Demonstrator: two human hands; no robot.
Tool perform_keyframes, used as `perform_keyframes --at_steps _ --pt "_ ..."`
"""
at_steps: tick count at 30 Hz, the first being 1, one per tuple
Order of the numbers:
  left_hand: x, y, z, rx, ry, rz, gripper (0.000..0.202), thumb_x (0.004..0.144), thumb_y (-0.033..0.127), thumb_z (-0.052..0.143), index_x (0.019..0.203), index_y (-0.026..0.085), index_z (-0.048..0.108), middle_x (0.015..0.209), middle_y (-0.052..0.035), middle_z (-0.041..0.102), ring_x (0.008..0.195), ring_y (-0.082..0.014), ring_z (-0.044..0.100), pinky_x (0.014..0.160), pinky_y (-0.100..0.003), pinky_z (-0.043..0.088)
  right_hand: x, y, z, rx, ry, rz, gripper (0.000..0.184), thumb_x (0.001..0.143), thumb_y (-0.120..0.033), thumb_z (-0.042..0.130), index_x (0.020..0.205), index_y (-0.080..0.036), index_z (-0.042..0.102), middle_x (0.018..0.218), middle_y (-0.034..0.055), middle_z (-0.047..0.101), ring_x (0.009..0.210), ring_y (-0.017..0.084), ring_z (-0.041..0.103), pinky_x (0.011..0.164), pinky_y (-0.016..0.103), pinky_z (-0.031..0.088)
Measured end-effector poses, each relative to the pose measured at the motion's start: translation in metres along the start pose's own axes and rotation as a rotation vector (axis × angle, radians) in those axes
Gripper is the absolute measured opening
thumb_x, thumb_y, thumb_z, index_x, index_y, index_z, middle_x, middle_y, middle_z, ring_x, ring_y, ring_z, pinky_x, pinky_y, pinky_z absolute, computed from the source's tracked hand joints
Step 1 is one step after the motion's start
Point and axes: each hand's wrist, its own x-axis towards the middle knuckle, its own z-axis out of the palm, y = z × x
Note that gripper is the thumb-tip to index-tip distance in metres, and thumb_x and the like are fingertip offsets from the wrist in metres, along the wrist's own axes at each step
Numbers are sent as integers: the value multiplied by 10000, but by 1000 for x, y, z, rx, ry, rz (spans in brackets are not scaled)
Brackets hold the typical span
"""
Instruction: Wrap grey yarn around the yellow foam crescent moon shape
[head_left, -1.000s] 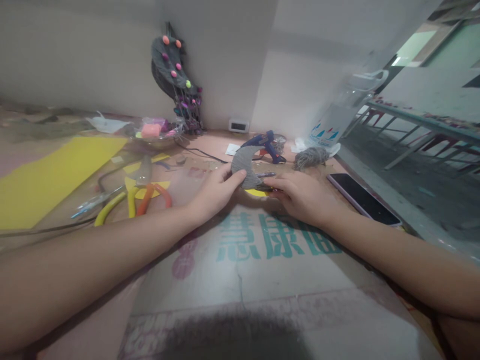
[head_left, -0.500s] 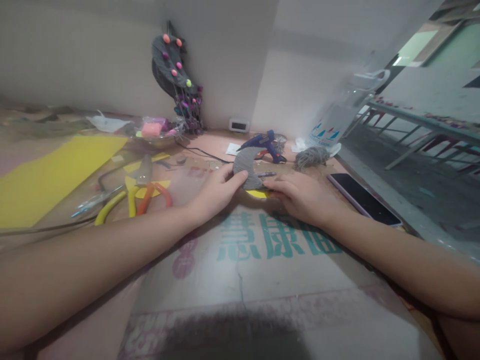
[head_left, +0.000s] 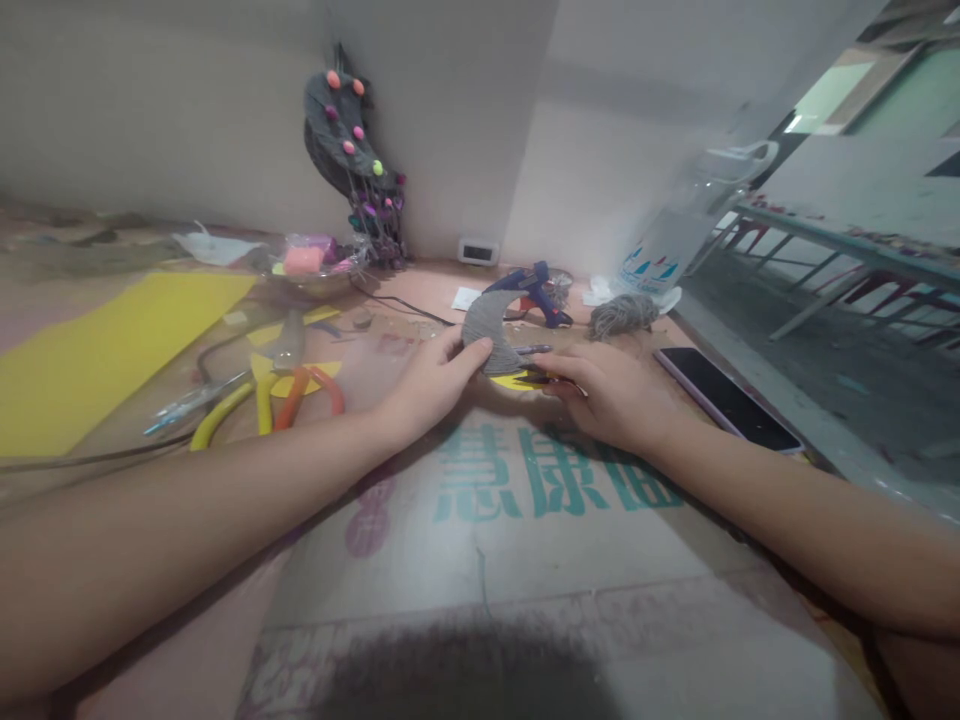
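My left hand (head_left: 427, 385) pinches a grey, yarn-wrapped crescent shape (head_left: 486, 330) and holds it upright on the table. Its lower tip is yellow (head_left: 514, 382) where no yarn covers it. My right hand (head_left: 611, 395) is closed at that tip, its fingers pressed on a thin grey yarn strand against the shape. A blue glue gun (head_left: 534, 287) lies just behind the shape, and a loose bundle of grey yarn (head_left: 619, 316) sits to its right.
Yellow and orange pliers (head_left: 266, 395) and a yellow foam sheet (head_left: 97, 350) lie at left. A phone (head_left: 726, 397) rests at right by the table edge, a plastic bottle (head_left: 679, 235) behind it. A finished grey crescent with coloured pompoms (head_left: 349, 140) leans against the wall.
My right hand has shifted slightly right and toward me along the shape's lower tip. The left hand and the crescent have stayed almost still.
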Motion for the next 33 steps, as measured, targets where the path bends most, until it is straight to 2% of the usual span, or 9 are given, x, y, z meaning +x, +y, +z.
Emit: perform_keyframes --at_steps 4,8,14,16,18,21,25,29,33 --pt "0 2 0 -6 16 -2 233 864 348 541 938 158 654 945 -36 700 914 -188 602 844 -288 463 -1 1 0 6 18 9 274 923 -195 481 1125 -160 663 971 120 736 865 248 681 749 381 528" --pt "-1 5 -1 13 53 -21 192 852 341 552 795 172 624 744 -3 623 724 -154 549 701 -263 449 -4 1 -4 143 102 14 253 920 -214 483 1122 -167 629 901 98 719 774 214 659 710 353 519" --pt "-1 2 0 24 74 0 207 865 339 547 733 181 573 651 24 524 641 -134 471 633 -250 406 -4 -13 -4 205 -19 -358 221 960 -303 497 1095 -158 596 852 81 701 738 191 623 655 319 469" --pt "-1 2 0 25 65 3 193 866 337 548 762 179 590 662 21 535 642 -135 473 630 -250 408 -4 -16 -3 222 4 -392 278 967 -365 498 1117 -148 585 922 110 696 798 208 629 690 342 479" --pt "-1 2 0 21 52 -2 190 869 339 547 792 176 606 685 16 557 647 -135 481 628 -248 413 -4 -17 -2 265 100 -321 279 965 -376 503 1116 -154 580 975 125 683 871 219 633 739 356 493" --pt "-1 1 -1 27 31 12 194 877 339 545 852 172 642 783 -4 629 721 -146 537 688 -254 437 -3 -13 1 328 247 -57 161 958 -307 514 1045 -197 594 955 89 669 876 202 628 762 345 502" --pt "-2 -2 -1 45 -4 48 252 904 330 532 1030 166 676 951 -37 694 918 -187 603 835 -289 458 1 -6 7 426 264 255 156 957 -289 518 1048 -210 616 940 58 677 801 177 621 715 324 506" --pt "-4 -1 0 47 -21 75 275 924 326 516 1084 153 659 1053 -61 699 1009 -205 609 900 -315 457 3 -3 13 520 194 255 267 1000 -310 421 1130 -220 636 1110 74 697 1008 207 644 861 370 505" --pt "-4 1 1 77 -5 100 235 926 327 517 1015 151 646 1102 -69 698 1014 -205 615 906 -323 461 2 -4 14 538 160 267 255 957 -358 517 1121 -209 643 1076 73 709 974 209 661 862 362 515"
